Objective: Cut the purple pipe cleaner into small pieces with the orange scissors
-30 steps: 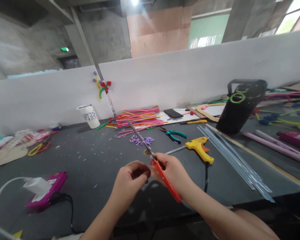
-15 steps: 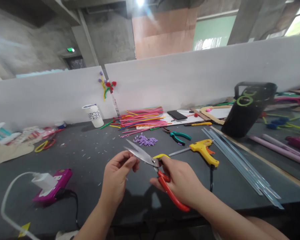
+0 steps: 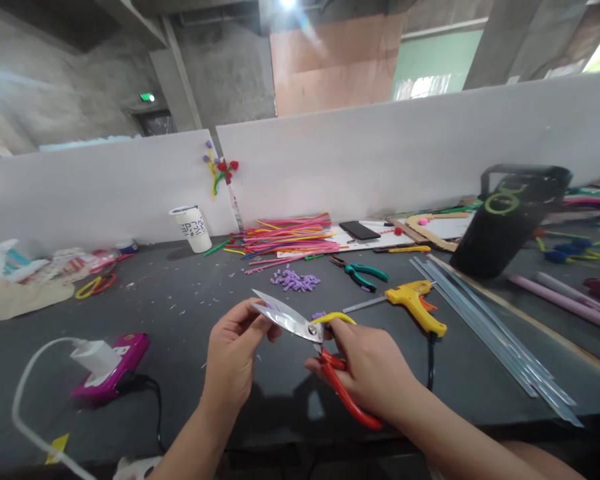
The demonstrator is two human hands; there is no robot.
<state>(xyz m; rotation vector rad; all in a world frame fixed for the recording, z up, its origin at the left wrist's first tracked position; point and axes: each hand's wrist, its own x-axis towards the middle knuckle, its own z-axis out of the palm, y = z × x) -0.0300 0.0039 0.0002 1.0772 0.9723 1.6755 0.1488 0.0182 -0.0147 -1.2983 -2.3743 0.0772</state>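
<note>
My right hand (image 3: pixel 365 357) grips scissors (image 3: pixel 290 323) with red and yellow handles, their blades parted and pointing left. My left hand (image 3: pixel 235 350) is closed in a pinch at the blade tips. A bit of purple, seemingly a pipe cleaner (image 3: pixel 274 305), shows between the blades by the left fingertips; the fingers hide most of it. Beyond the blades lies a pile of short purple pieces (image 3: pixel 295 280). A few more purple bits (image 3: pixel 319 315) lie by the yellow handle.
A bundle of pink, red and yellow pipe cleaners (image 3: pixel 285 235) lies behind the pile. Teal pliers (image 3: pixel 365 272), a yellow glue gun (image 3: pixel 415 303) and clear glue sticks (image 3: pixel 495 333) are to the right, near a black bottle (image 3: pixel 505 223). A purple power strip (image 3: pixel 130 360) sits left; a white cup (image 3: pixel 193 230) stands behind.
The view has swung slightly left, so the table things appear further right. The purple bits by the yellow handle now show. Both hands keep nearly the same pose, the scissors still parted.
</note>
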